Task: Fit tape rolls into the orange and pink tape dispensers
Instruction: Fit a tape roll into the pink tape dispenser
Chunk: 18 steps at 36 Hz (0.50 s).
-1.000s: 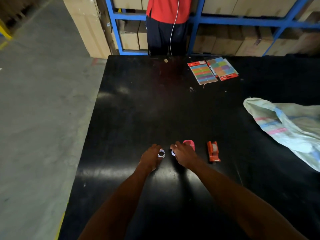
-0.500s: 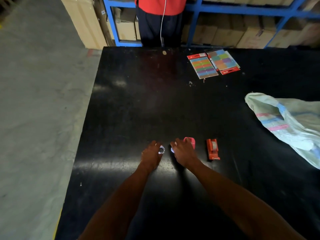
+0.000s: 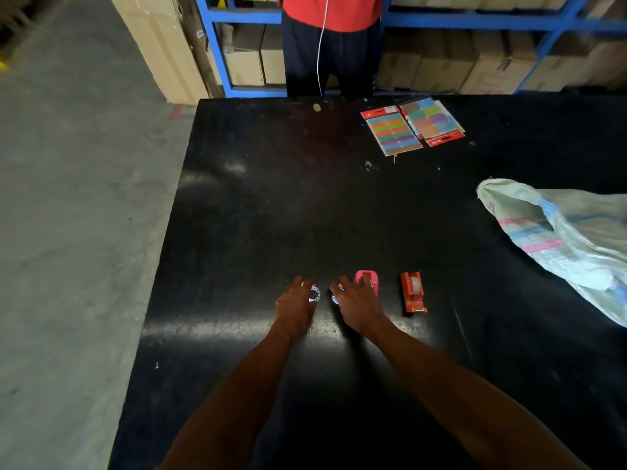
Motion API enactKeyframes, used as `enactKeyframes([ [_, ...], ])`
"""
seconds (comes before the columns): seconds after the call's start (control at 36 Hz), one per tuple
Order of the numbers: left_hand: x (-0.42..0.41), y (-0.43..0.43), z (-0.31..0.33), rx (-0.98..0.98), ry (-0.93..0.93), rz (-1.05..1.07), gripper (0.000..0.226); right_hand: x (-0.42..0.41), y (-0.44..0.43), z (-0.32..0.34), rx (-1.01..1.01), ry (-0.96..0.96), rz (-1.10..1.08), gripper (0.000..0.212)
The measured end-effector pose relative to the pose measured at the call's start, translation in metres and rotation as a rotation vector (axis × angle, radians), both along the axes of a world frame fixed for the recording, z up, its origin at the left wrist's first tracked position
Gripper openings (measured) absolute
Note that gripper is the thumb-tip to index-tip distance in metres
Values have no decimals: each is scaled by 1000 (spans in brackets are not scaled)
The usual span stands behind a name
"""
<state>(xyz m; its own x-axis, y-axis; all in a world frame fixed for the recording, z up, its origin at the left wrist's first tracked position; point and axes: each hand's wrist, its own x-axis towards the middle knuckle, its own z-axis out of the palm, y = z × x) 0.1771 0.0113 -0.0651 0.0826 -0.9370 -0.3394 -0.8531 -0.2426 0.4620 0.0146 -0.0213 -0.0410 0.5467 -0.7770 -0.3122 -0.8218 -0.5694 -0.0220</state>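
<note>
Two small white tape rolls lie on the black table point(image 3: 258, 212). My left hand point(image 3: 293, 308) rests palm down with its thumb and fingers on the left tape roll point(image 3: 314, 295). My right hand point(image 3: 358, 308) covers most of the right tape roll point(image 3: 335, 298), and its fingertips reach the pink tape dispenser point(image 3: 369, 279) just behind it. The orange tape dispenser point(image 3: 412, 293) stands apart to the right, untouched, with a pale roll showing in its top.
Two packs of coloured sticky strips point(image 3: 412, 125) lie at the far side. A woven sack point(image 3: 563, 242) sprawls over the right edge. A person in a red top point(image 3: 330, 35) stands at the far edge before blue shelving with cartons. The table's left edge drops to concrete floor.
Both hands stay on the two rolls in the same place. Only the camera has shifted slightly, so the table looks a little lower and closer.
</note>
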Motion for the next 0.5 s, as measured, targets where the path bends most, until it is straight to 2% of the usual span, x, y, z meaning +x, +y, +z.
enactKeyframes([
  [0.36,-4,-2,2,17,21,12,38,2,-2,4,-24,-30,-29,34],
  [0.5,-4,-2,0,8,22,7,38,2,-2,0,-22,-3,-29,36],
])
